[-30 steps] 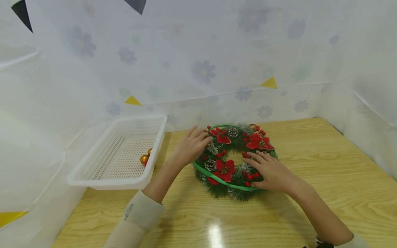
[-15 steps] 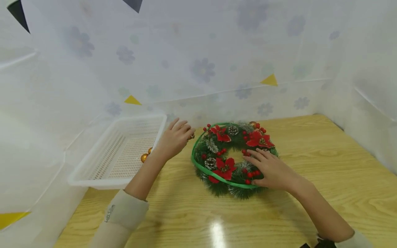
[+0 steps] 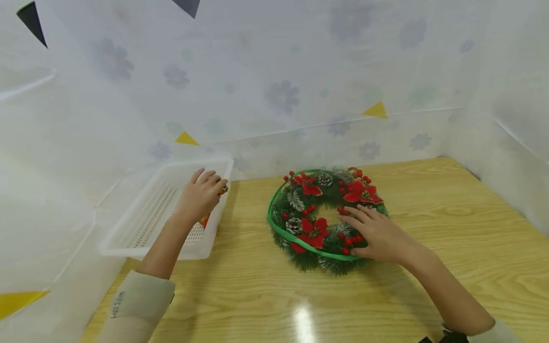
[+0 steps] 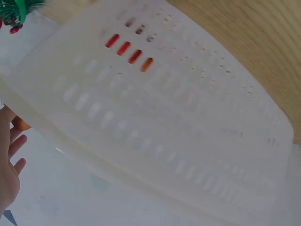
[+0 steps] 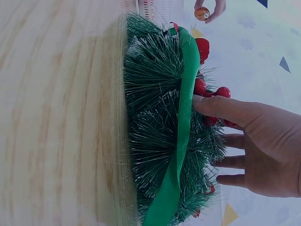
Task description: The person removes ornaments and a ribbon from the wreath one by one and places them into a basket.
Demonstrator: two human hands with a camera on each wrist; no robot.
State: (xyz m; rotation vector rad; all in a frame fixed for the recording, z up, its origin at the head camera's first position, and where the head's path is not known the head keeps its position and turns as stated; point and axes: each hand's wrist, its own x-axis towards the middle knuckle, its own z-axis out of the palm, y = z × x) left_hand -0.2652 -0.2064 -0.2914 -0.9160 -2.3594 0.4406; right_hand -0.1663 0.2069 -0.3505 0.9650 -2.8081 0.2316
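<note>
On a glossy pale-wood tabletop [image 3: 429, 267], a person's right hand [image 3: 377, 237] lies flat on the round green pine wreath trimmed with red fabric poinsettias, pine cones and red berries [image 3: 326, 216], fingers straight and spread, thumb against the green ribbon band [image 5: 184, 117] that circles the wreath's edge. At about 9 o'clock from the wreath, the left hand [image 3: 200, 195] hovers over the near right corner of a white perforated plastic basket [image 3: 141, 224], fingertips closed in a pinch on a small gold ball ornament [image 5: 202, 13], seen most plainly in the right wrist view.

The pinch looks light. If the fingers slacken before the ball is over the basket floor, it could strike the rim and roll off across the slick wood, toward 6 o'clock and the table's edge. Dropped from this height, it might also bounce among the ornaments already lying in the basket, where an orange-gold one [image 3: 204, 221] peeks out below the wrist. The flat hand only rests on the wreath, so a nudge could slide it or crush a berry cluster.

Nothing stands between the left hand and the basket's open top. Farther back, at 12 o'clock, a white sheet printed with faint blue flowers [image 3: 283, 97] walls the table, marked with small yellow triangles [image 3: 374, 110]; its side panels close in at 3 and 9 o'clock, leaving little room behind the basket.
</note>
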